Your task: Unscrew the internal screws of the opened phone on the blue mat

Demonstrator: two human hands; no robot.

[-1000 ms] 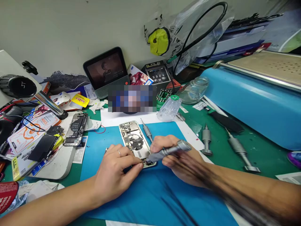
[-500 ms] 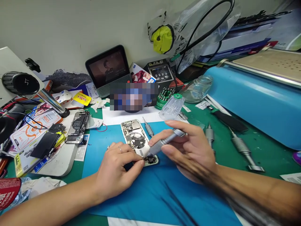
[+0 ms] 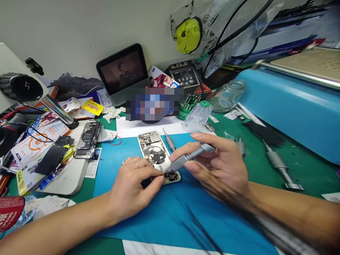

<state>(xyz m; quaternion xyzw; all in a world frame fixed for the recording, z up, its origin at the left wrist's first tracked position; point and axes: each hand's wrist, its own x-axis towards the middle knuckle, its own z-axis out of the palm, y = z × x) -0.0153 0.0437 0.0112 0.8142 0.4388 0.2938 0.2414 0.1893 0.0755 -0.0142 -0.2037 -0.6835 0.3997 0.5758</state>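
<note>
An opened phone (image 3: 155, 152) with its insides bare lies on a blue mat (image 3: 164, 212). My left hand (image 3: 132, 191), a ring on one finger, pinches the phone's near end between thumb and fingers. My right hand (image 3: 220, 168) grips a grey metal screwdriver (image 3: 190, 157) in its fingertips. The tool slants down to the left, and its tip rests on the phone's near end, just beside my left fingertips. A second screwdriver (image 3: 169, 140) lies loose on the mat right of the phone.
Another stripped phone (image 3: 87, 140) and dark parts lie on a white pad (image 3: 71, 170) at left. A small screen (image 3: 123, 72), a bit holder (image 3: 189, 105), a clear plastic cap (image 3: 198, 118), a glass jar (image 3: 228, 95) and more screwdrivers (image 3: 277, 164) stand behind and right. A blue machine (image 3: 292, 106) fills the right.
My right hand has lifted and re-gripped the screwdriver, from a low hold one second ago to a raised fingertip hold. The view has tilted slightly. My left hand keeps its pinch on the phone.
</note>
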